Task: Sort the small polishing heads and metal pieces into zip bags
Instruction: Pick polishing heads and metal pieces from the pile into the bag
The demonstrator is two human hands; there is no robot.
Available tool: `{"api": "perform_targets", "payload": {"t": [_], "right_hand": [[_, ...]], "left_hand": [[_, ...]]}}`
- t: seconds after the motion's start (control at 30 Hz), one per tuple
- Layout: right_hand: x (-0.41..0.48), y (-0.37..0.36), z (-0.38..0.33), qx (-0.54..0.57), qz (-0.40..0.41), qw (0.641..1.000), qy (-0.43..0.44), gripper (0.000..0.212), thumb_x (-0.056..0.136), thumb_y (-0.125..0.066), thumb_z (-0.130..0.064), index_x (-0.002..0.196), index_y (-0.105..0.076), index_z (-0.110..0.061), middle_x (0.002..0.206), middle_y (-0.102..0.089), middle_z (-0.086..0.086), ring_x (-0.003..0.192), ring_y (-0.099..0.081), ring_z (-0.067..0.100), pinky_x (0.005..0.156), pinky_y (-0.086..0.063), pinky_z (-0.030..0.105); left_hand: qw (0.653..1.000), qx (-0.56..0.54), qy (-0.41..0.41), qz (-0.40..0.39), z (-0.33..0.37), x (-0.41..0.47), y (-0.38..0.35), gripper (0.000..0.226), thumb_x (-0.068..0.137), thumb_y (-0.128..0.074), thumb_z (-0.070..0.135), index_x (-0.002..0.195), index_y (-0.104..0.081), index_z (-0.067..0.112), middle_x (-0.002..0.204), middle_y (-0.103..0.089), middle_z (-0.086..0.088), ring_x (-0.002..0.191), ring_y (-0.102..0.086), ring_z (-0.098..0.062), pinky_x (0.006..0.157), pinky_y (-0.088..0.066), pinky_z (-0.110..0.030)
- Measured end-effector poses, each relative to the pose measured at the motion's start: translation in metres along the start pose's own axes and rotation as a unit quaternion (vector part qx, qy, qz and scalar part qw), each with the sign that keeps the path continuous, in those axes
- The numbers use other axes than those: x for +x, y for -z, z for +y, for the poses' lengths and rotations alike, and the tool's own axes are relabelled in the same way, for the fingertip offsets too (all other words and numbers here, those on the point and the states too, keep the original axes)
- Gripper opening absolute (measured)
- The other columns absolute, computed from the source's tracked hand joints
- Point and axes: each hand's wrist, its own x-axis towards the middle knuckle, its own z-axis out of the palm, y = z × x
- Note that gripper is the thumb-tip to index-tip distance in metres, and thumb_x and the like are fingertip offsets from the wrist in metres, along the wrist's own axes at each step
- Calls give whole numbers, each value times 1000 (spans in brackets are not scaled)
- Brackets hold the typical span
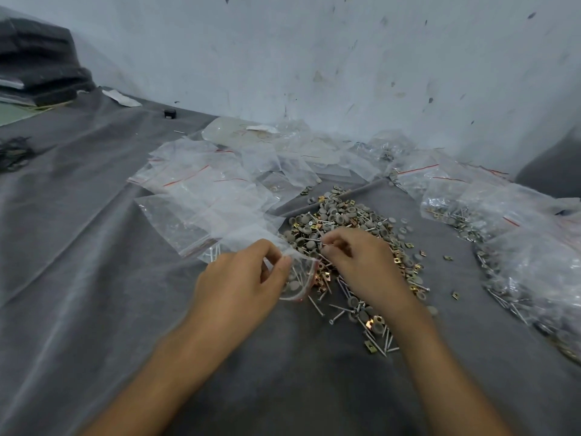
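Two bare forearms reach in from 6 o'clock across the grey cloth of the bench. The left hand has its grip pinched on the mouth of one small clear zip bag with a red seal strip; the bag lies just at 9 o'clock of the loose pile and already holds a few pins and a grey round head. The right hand rests on the pile, fingers curled, its grip pressed together on what looks like a thin metal pin; motion blur leaves this unsure.

The single pile sits at the centre and mixes three kinds of piece: grey dome-shaped polishing heads, silvery pins and brass-coloured square clips, each far too many to count. Stray pieces trail from it toward 5 o'clock and 3 o'clock.

Empty bags, overlapping and uncountable, spread from 10 to 12 o'clock, touching the pile's far edge. Filled bags crowd the 2 to 4 o'clock side. A stained wall closes the far edge. Bare cloth lies open at 8 o'clock and 6 o'clock. One dark stack sits at far 10 o'clock.
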Motion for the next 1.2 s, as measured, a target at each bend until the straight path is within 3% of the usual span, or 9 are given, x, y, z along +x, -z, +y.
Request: {"api": "perform_targets", "payload": {"t": [0.07,0.13,0.33,0.57,0.7,0.83,0.93,1.1,1.2], "right_hand": [[7,-12,2,-88,-24,996,22,24,102,-58,-23,121,-70,-33,109,-61,-7,94,-59,13,84,-51,33],[9,-20,5,-129,-38,991,28,22,102,-57,-24,118,-71,-30,110,-59,-4,98,-58,17,85,-49,34],[1,-28,13,-115,1,993,24,6,98,-62,-22,103,-65,-23,103,-55,-6,91,-56,16,81,-49,35],[7,-29,14,-128,-14,991,16,20,103,-51,-21,121,-60,-24,110,-58,0,96,-56,21,81,-46,35],[3,-24,13,-124,-1,992,-4,4,103,-55,-25,106,-56,-22,101,-63,-3,93,-59,17,84,-52,39],[-10,0,7,29,-19,999,-37,7,98,-62,-35,94,-60,-29,83,-65,-10,76,-60,2,68,-49,27],[-22,13,-9,233,-125,963,-47,5,90,-74,-25,89,-70,-22,80,-72,0,67,-63,5,61,-53,27],[-26,-3,-24,217,-142,966,-5,12,90,-77,-19,101,-74,-19,91,-77,-1,84,-72,5,78,-59,29],[-17,5,-14,309,-119,943,-30,10,91,-73,-12,95,-76,-20,86,-78,-2,73,-68,2,62,-53,18]], "left_hand": [[1000,-6,-3,-4,1,-1,0,31,88,-43,66,83,-58,39,81,-59,40,71,-58,6,52,-34,-21],[1000,-9,-1,-6,1,-1,1,33,87,-42,68,82,-58,40,77,-62,35,66,-59,2,53,-38,-24],[1000,-3,-2,-8,2,0,1,35,88,-41,70,82,-58,39,80,-60,38,61,-58,-1,56,-44,-27],[1000,-11,-9,-8,1,-1,1,29,89,-44,67,80,-57,42,75,-62,34,64,-59,0,56,-44,-29],[1000,-20,-11,-7,1,-2,0,28,89,-46,65,82,-58,41,70,-63,29,65,-59,-1,57,-46,-30],[999,-28,-15,6,2,-1,1,41,85,-39,74,80,-59,39,68,-63,27,64,-60,-3,59,-49,-33],[999,-29,-7,14,4,0,1,41,84,-41,75,80,-60,38,70,-63,29,59,-58,-4,60,-48,-33],[999,-27,3,23,2,1,2,30,88,-47,66,81,-58,39,70,-62,29,59,-57,-5,58,-44,-32],[998,-31,8,47,-1,2,5,26,89,-50,62,78,-57,40,73,-61,32,58,-56,-4,56,-41,-30]]}}
